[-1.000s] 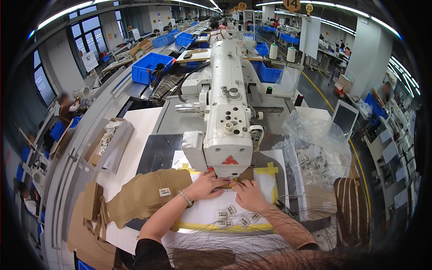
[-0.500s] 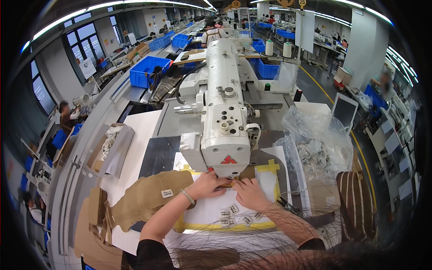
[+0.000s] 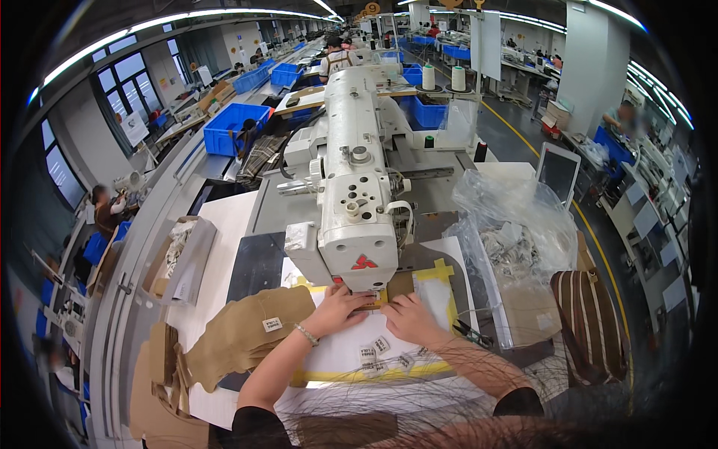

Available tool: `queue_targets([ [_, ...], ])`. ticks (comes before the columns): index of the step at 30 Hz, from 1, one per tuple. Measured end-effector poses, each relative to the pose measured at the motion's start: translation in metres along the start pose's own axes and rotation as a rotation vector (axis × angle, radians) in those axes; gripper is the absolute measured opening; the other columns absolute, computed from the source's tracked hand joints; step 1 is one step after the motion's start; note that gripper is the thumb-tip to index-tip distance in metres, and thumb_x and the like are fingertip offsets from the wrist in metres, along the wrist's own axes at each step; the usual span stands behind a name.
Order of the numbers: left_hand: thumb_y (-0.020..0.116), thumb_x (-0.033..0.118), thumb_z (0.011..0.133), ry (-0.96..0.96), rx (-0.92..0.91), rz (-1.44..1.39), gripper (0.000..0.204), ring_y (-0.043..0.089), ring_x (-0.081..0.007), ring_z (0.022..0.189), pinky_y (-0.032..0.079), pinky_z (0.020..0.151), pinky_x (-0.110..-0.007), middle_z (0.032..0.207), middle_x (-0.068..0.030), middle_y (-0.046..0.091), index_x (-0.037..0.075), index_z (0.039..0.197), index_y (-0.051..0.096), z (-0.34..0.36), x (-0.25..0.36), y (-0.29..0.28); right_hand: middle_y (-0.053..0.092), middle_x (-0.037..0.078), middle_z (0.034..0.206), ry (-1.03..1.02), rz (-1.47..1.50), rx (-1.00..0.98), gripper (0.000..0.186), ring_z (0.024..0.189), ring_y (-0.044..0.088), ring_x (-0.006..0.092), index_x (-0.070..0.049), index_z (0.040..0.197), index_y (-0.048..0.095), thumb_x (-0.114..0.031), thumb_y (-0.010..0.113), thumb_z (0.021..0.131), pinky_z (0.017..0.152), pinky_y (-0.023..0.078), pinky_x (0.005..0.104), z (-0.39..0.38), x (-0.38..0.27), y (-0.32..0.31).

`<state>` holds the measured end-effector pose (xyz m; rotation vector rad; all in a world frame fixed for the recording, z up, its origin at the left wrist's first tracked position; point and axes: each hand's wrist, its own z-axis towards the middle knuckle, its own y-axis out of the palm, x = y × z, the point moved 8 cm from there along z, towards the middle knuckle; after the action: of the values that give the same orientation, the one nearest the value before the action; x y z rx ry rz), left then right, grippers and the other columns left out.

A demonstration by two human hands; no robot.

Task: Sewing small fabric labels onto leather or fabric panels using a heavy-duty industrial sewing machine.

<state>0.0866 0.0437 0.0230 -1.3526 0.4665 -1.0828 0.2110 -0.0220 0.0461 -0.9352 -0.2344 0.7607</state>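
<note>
A white industrial sewing machine [image 3: 355,209] stands in front of me, its head low over a brown piece [image 3: 401,283] that shows only partly. My left hand [image 3: 338,311] lies just left of the needle area, fingers stretched forward and pressed flat beside a small yellowish patch [image 3: 372,302]. On the other side, my right hand [image 3: 413,319] rests with its fingers extended and slightly bent at the brown piece's near edge. Several small white printed labels [image 3: 367,355] lie on the white sheet between my forearms. Whatever is right under the needle is hidden.
Stacked tan cut pieces [image 3: 250,329], topped by one label, lie at left. Beyond them is a grey-white box [image 3: 183,258] of labels. To the right are small scissors [image 3: 473,334], a clear plastic bag [image 3: 516,213], a striped brown fabric [image 3: 587,329] and a tablet [image 3: 558,173].
My hands have drawn slightly apart at the needle area, and my right fingertips have come back a little toward me. The whole view has shifted slightly.
</note>
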Motion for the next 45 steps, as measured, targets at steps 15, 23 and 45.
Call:
queue_targets([
  [15,0.064,0.03,0.086,-0.194,-0.086,-0.044,0.039,0.042,-0.0324,0.124,0.021,0.106,-0.048,0.128,-0.0103,0.058,0.026,0.125,0.064,0.006,-0.021,0.011,0.058,0.003,0.076,0.048,-0.024,0.138,0.015,0.085,0.053,0.0203,-0.009,0.085,0.06,-0.011,0.065,0.071,0.076,0.037,0.0359,-0.001,0.026,0.002],
  [23,0.069,0.029,0.082,-0.232,0.14,-0.108,0.038,0.047,-0.0293,0.116,0.025,0.101,-0.046,0.114,-0.009,0.062,0.019,0.119,0.065,-0.016,-0.032,-0.01,0.06,-0.001,0.103,0.24,-0.208,0.026,0.013,0.103,0.049,0.0201,-0.017,0.088,0.069,-0.021,0.068,0.076,0.084,0.033,0.0409,-0.014,0.058,-0.011],
  [45,0.073,0.009,0.08,-0.709,0.465,-0.821,0.041,0.062,-0.0132,0.066,0.046,0.06,-0.032,0.078,-0.0078,0.067,0.003,0.114,0.052,-0.029,-0.061,0.01,0.059,-0.003,0.104,0.122,-0.376,-0.387,0.011,0.111,0.046,0.0167,-0.015,0.08,0.069,-0.017,0.058,0.08,0.093,0.03,0.0433,-0.007,0.078,-0.002],
])
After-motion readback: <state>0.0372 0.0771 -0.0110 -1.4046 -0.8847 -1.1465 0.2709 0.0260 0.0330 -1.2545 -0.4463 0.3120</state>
